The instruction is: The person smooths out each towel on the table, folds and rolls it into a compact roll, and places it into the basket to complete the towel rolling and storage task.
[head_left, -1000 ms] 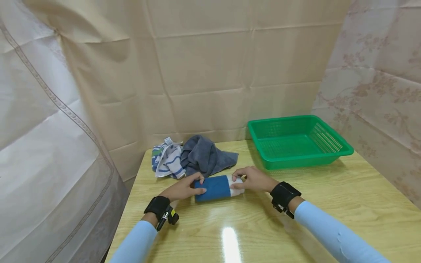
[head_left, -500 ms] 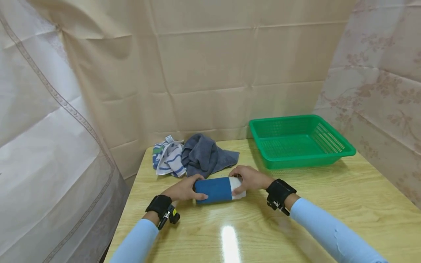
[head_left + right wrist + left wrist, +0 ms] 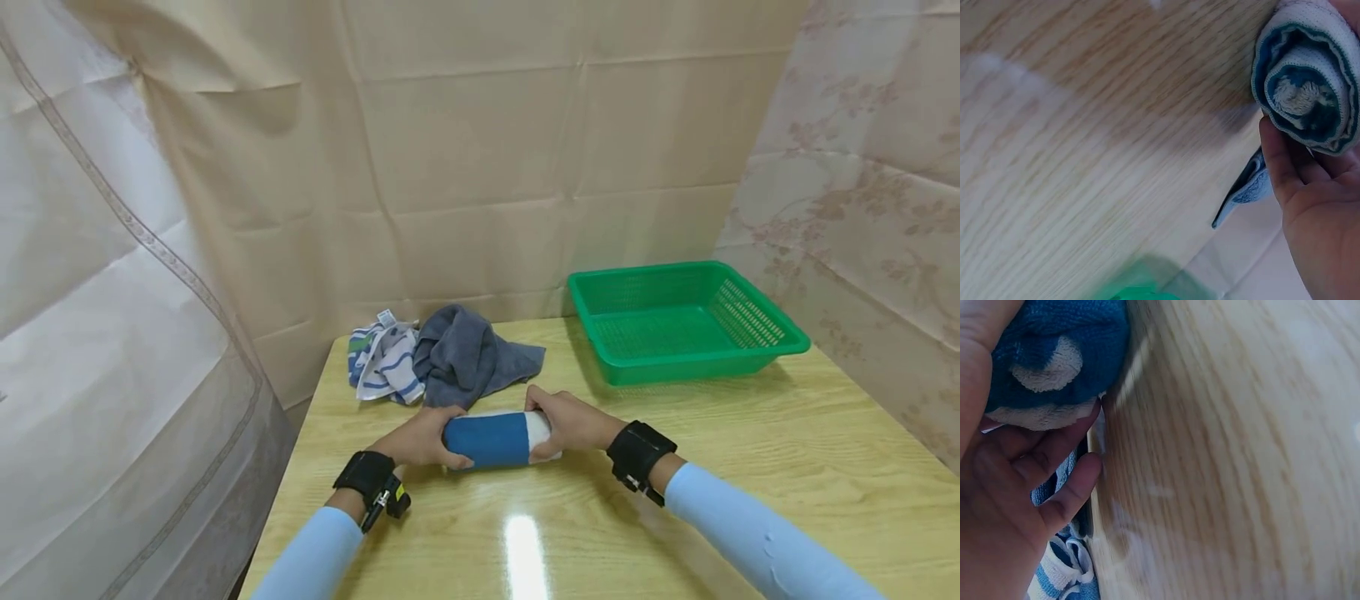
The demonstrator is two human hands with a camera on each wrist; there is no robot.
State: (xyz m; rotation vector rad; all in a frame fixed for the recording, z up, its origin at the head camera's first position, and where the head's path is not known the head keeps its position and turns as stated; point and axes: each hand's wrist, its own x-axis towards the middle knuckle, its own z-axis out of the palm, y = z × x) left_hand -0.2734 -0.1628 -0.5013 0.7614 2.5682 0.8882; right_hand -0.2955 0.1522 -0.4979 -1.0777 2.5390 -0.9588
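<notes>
Left hand [image 3: 422,437] and right hand [image 3: 573,422] grip opposite ends of rolled towel [image 3: 491,440]; surface [image 3: 600,542] extends rightward, basket [image 3: 690,368] near its rear edge [image 3: 536,322].

**A cloth-screened nook of uncertain setting**

This area is closed in by fabric; whether it belongs to a home, a studio or a lab cannot be told. Beyond the fingers [image 3: 534,398] hangs a creased beige sheet [image 3: 465,167], to their right a pale sheet [image 3: 862,208] with a floral print, and to their left a whitish drape [image 3: 112,400] crossed by a patterned band [image 3: 168,259]. Under the fingers runs a glossy wood-grain worktop [image 3: 600,533]. The goods are household ones: a rolled towel [image 3: 491,440] between the fingers, crumpled towels [image 3: 461,354] just beyond, and a green plastic basket [image 3: 697,365] farther right. Black wrist straps [image 3: 641,452] with small devices [image 3: 397,502], behind the fingers, suggest a recording set-up.
</notes>
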